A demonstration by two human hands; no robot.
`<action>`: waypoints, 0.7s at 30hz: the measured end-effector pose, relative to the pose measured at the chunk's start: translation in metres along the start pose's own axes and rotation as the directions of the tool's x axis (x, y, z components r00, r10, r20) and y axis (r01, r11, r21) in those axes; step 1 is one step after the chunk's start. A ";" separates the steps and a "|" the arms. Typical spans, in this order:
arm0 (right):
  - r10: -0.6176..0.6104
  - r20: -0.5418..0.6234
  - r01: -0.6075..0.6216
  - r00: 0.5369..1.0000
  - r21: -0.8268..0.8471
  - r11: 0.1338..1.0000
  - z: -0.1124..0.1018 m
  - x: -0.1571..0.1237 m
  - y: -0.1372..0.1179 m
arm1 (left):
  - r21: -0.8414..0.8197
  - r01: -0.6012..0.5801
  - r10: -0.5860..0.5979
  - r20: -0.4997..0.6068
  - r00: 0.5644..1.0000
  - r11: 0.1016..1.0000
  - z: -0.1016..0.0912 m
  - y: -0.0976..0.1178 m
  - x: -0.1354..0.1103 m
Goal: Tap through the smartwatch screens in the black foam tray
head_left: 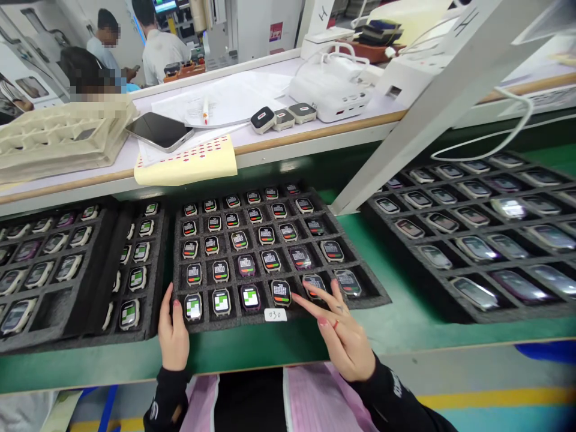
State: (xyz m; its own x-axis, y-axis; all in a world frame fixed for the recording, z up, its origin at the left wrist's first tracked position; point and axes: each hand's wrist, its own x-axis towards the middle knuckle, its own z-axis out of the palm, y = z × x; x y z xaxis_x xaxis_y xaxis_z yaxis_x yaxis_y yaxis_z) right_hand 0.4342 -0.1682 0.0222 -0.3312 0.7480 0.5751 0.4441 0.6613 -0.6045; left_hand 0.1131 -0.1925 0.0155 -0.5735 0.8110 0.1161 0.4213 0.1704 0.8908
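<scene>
A dark grey foam tray [207, 326] lies in front of me, with smartwatch faces in its square pockets. My left hand [174, 339] grips the tray's near left corner, thumb at the front and a finger along the side. Over the near row, my right hand [344, 342] has its fingers spread and holds nothing. Its index fingertip is at the right edge of a smartwatch [281, 292] showing text with a red and green bar. Other fingers extend over a second smartwatch [315, 287], partly covering it. Three near-left watches, including one smartwatch [250, 297], show green and white blocks.
A white handwritten label [275, 315] sits on the tray's front edge. More watch trays stand left [54, 315] and right [418, 288]. A slanted metal post [418, 114] rises at right. The shelf behind holds a phone [159, 131], a white charger [333, 90] and papers. People work beyond.
</scene>
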 end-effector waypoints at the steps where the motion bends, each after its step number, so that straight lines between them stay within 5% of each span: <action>1: 0.008 -0.022 -0.008 1.000 -0.008 1.000 -0.004 -0.002 0.001 | 0.002 0.003 -0.003 0.000 1.000 1.000 0.000 0.000 0.000; 7: 0.071 -0.187 -0.089 0.980 -0.090 0.992 -0.025 -0.015 0.006 | 0.013 -0.013 0.013 -0.015 1.000 1.000 0.001 0.000 0.002; 15: 0.105 -0.077 -0.118 0.991 -0.176 0.977 -0.023 -0.024 0.022 | 0.026 -0.020 0.020 -0.027 0.999 0.999 0.002 0.002 0.004; 21: 0.107 -0.263 -0.176 0.959 -0.256 0.950 -0.041 -0.025 0.023 | 0.025 -0.011 0.012 -0.033 0.999 1.000 0.002 0.001 0.004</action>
State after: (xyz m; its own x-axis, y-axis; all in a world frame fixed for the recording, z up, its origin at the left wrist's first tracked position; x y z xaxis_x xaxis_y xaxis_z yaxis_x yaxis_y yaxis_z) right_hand 0.4870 -0.1736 0.0170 -0.0510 0.7732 0.6321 0.6939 0.4826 -0.5344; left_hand 0.1121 -0.1879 0.0160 -0.5912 0.7940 0.1413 0.4453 0.1753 0.8781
